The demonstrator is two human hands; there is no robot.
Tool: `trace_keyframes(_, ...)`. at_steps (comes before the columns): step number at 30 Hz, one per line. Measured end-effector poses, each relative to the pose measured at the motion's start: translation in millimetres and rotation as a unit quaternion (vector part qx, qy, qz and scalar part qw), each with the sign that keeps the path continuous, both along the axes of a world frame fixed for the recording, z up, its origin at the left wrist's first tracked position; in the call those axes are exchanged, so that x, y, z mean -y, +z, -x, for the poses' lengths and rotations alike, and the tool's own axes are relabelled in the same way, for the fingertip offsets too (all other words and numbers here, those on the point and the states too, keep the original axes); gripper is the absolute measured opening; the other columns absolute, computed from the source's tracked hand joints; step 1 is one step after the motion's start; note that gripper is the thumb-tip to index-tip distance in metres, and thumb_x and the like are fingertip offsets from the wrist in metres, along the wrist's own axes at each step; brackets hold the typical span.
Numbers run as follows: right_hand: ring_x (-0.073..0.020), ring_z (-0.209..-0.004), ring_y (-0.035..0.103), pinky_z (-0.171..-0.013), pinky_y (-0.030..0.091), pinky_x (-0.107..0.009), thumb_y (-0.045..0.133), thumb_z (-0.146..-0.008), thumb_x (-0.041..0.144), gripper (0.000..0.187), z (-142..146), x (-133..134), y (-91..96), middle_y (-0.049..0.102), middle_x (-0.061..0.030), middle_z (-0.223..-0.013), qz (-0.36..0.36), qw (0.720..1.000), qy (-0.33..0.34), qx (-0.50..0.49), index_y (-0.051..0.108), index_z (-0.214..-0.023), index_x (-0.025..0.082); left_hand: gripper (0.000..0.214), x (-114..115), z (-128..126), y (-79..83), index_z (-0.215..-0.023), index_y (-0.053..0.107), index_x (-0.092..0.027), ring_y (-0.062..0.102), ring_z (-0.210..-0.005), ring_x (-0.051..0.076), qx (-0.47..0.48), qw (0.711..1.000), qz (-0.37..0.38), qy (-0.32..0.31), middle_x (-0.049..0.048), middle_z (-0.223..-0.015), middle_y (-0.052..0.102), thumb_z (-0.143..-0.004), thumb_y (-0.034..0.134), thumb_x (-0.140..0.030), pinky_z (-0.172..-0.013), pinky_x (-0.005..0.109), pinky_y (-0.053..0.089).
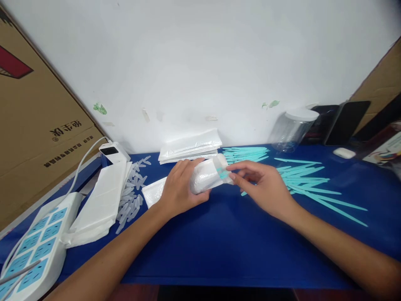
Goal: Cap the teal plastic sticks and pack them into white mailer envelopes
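Observation:
My left hand is closed round a small white plastic pouch, held just above the blue table. My right hand pinches the pouch's open end, where a turquoise stick pokes into it. Another flat white pouch lies under my left hand. Loose turquoise sticks are scattered to the right of my right hand, with a second bunch behind it.
A stack of white pouches lies at the wall. Small clear caps and folded white packets sit left, beside a power strip and charger. A clear jar, phones and cardboard boxes border the table.

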State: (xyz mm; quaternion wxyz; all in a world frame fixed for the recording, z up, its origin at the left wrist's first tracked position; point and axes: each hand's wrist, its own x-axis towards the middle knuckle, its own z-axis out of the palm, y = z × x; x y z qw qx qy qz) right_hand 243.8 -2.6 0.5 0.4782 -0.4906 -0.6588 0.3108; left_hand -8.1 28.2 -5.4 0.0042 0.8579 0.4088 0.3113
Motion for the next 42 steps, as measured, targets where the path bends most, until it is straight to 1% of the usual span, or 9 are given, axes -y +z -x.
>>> trace_keyframes(6,-0.0212,-0.083,0.065,-0.068,0.059,-0.035,0.069,-0.099,0.047,0.029,-3,-1,3.4,0.068,-0.0091,-0.106,-0.095,0.993,-0.022,0.061,0.083,-0.116,0.029,0.074,3,1,6.6,-0.145,0.045,-0.028,0.062,-0.111,0.033,0.034,0.997,-0.053,0.036,0.0090,-0.129,0.066,-0.081,0.081,-0.039,-0.100,0.050,0.050)
trace_keyframes(8,-0.0267,-0.107,0.067,-0.087,0.063,-0.042,0.066,-0.101,0.047,0.030,0,2,2.5,0.066,-0.0108,-0.125,-0.115,0.992,-0.007,0.059,0.082,-0.123,0.033,0.075,5,1,6.9,-0.145,0.044,-0.028,0.062,-0.111,0.033,0.036,0.996,-0.068,0.034,0.0093,-0.129,0.066,-0.081,0.080,-0.039,-0.100,0.050,0.049)
trace_keyframes(10,-0.0308,-0.132,0.060,-0.112,0.054,-0.051,0.063,-0.104,0.043,0.030,6,6,1.1,0.061,-0.0093,-0.143,-0.125,0.990,0.017,0.062,0.080,-0.127,0.036,0.075,6,0,6.8,-0.145,0.043,-0.027,0.063,-0.112,0.033,0.038,0.995,-0.082,0.030,0.0098,-0.130,0.066,-0.081,0.080,-0.039,-0.102,0.051,0.049)
trace_keyframes(13,-0.0319,-0.149,0.048,-0.126,0.039,-0.056,0.057,-0.108,0.039,0.034,13,13,-1.4,0.052,-0.0063,-0.158,-0.105,0.988,0.089,0.074,0.075,-0.136,0.037,0.074,8,-1,6.6,-0.145,0.043,-0.026,0.063,-0.111,0.034,0.039,0.994,-0.096,0.029,0.0103,-0.129,0.066,-0.082,0.079,-0.039,-0.102,0.052,0.049)
trace_keyframes(16,-0.0327,-0.149,0.049,-0.124,0.043,-0.055,0.056,-0.108,0.041,0.038,16,16,-3.9,0.052,-0.0068,-0.160,-0.082,0.983,0.139,0.083,0.069,-0.144,0.037,0.073,9,-3,6.9,-0.145,0.043,-0.026,0.063,-0.112,0.034,0.035,0.995,-0.090,0.019,0.0103,-0.128,0.066,-0.082,0.079,-0.039,-0.103,0.052,0.048)
trace_keyframes(22,-0.0323,-0.131,0.064,-0.085,0.068,-0.041,0.063,-0.104,0.046,0.039,13,14,-6.9,0.059,-0.0094,-0.154,-0.031,0.998,0.042,-0.019,0.073,-0.139,0.033,0.075,9,-4,9.1,-0.146,0.042,-0.025,0.061,-0.112,0.034,0.027,0.995,-0.085,0.047,0.0109,-0.129,0.065,-0.082,0.079,-0.041,-0.103,0.051,0.049)
trace_keyframes(28,-0.0286,-0.131,0.064,-0.101,0.064,-0.044,0.061,-0.106,0.043,0.046,21,23,-10.4,0.046,-0.0046,-0.165,-0.001,0.987,0.159,-0.002,0.062,-0.151,0.040,0.076,9,-5,10.0,-0.143,0.044,-0.024,0.060,-0.110,0.035,0.030,0.993,-0.095,0.065,0.0109,-0.126,0.066,-0.078,0.081,-0.038,-0.099,0.051,0.050)
trace_keyframes(34,-0.0315,-0.136,0.059,-0.096,0.067,-0.044,0.063,-0.104,0.043,0.045,17,20,-8.9,0.051,-0.0072,-0.160,-0.006,0.996,0.080,-0.027,0.065,-0.148,0.036,0.075,10,-5,8.6,-0.141,0.048,-0.021,0.061,-0.105,0.034,0.036,0.986,-0.150,0.067,0.0122,-0.122,0.068,-0.077,0.083,-0.038,-0.096,0.050,0.051)
trace_keyframes(42,-0.0268,-0.139,0.057,-0.100,0.065,-0.040,0.067,-0.102,0.035,0.063,27,34,-10.4,0.042,-0.0033,-0.166,0.057,0.986,0.130,-0.083,0.047,-0.161,0.043,0.069,10,-8,4.7,-0.136,0.050,-0.021,0.064,-0.104,0.033,0.040,0.975,-0.202,0.084,0.0130,-0.122,0.071,-0.079,0.084,-0.037,-0.094,0.049,0.050)
